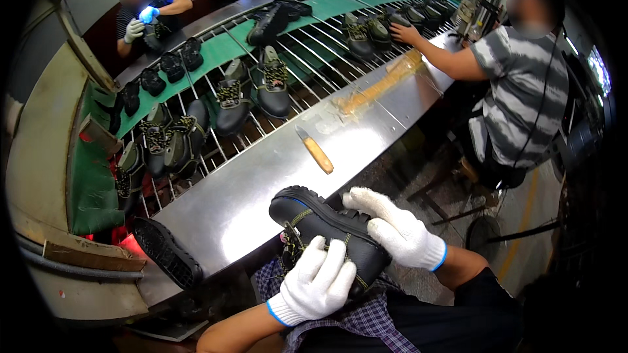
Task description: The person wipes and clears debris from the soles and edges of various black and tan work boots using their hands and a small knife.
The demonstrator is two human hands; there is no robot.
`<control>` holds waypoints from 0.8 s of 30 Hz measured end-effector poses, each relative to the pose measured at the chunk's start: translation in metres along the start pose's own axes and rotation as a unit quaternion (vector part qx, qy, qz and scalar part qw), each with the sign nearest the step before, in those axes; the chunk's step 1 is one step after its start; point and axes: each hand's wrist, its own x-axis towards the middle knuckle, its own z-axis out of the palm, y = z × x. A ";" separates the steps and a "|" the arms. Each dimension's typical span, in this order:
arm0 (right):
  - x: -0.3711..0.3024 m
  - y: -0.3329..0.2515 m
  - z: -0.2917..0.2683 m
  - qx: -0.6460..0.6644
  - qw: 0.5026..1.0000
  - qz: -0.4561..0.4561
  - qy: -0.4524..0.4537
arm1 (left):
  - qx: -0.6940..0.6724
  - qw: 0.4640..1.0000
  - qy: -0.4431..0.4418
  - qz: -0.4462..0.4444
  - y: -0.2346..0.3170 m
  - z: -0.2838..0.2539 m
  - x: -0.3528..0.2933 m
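At far left, a black sole point(168, 253), tread up, on the metal table point(245, 202); cannot tell if attached to a shoe. Beyond, on a barred rack point(313, 60), laced black shoes point(233, 112). Farther right, flat on the table and out of both hands, a wooden-handled knife point(317, 151). Near the laces of the black shoe point(364, 248), the gloved left hand point(315, 282), fingers bent, grip apparently closed on the upper. Between both hands, by the table's near edge, that same shoe, tipped over, toe to the left, sole toward the right. Against the sole, the gloved right hand point(397, 227), fingers extended; cannot tell if clenched or merely resting there. Step in hand, as judged: steadying and turning the shoe along its sole edge. Called for next, probably: firm support at left, freedom to shift at right. At far right, a seated co-worker point(523, 91), one arm stretched toward the rack.
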 end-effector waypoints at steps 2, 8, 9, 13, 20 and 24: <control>-0.019 0.007 0.008 -0.064 0.995 0.047 0.054 | 0.007 1.000 -0.015 0.026 0.005 0.014 -0.012; -0.048 0.035 0.021 -0.268 0.960 0.027 0.081 | -0.052 0.990 -0.029 0.131 0.005 0.042 -0.034; -0.048 0.033 0.021 -0.309 0.947 0.064 0.054 | -0.047 0.988 -0.044 0.141 0.003 0.042 -0.033; -0.049 0.045 0.011 -0.421 0.896 0.135 -0.047 | -0.011 0.980 -0.069 0.184 0.002 0.051 -0.030; 0.014 0.025 -0.011 -0.135 0.990 -0.017 0.039 | -0.074 0.996 -0.032 0.028 -0.028 -0.008 0.009; 0.066 0.026 0.001 -0.013 0.992 -0.129 -0.003 | -0.064 0.996 0.020 -0.063 -0.056 -0.050 0.019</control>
